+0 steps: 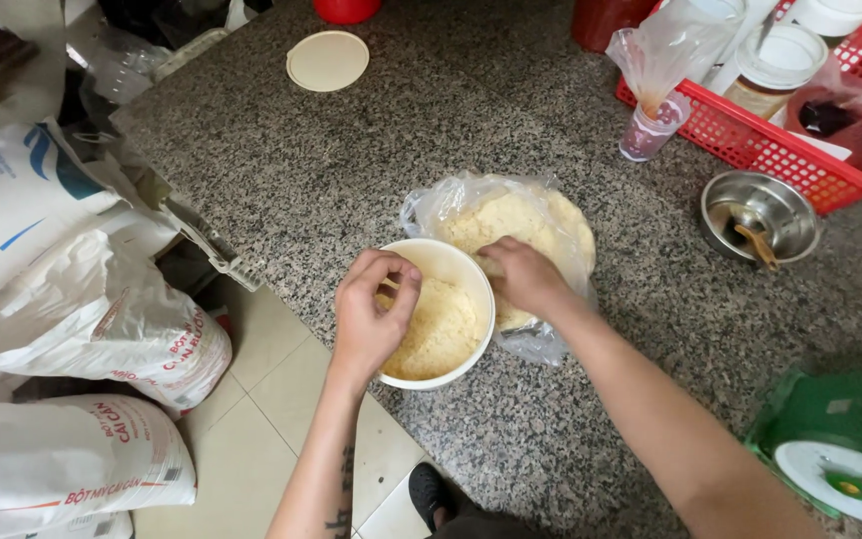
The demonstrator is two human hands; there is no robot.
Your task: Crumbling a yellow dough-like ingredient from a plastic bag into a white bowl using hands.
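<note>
Speckled stone counter point(351, 170), sacks point(82, 319) on the floor at left. Moving yellow crumbs from clear bag point(511, 215) into white bowl point(438, 314) at near middle — left hand point(376, 309) pinching crumbs, right hand point(523, 276) curled at bag's mouth. Next, probably — another soft scoop, no spilling.

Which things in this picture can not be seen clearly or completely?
- Green scale, head view: cut off by the right and bottom edges.
- Right hand fingertips: hidden behind the white bowl rim.
- Clear bag: its near side is hidden by that hand.
- Red basket: cut off at the top edge.
</note>
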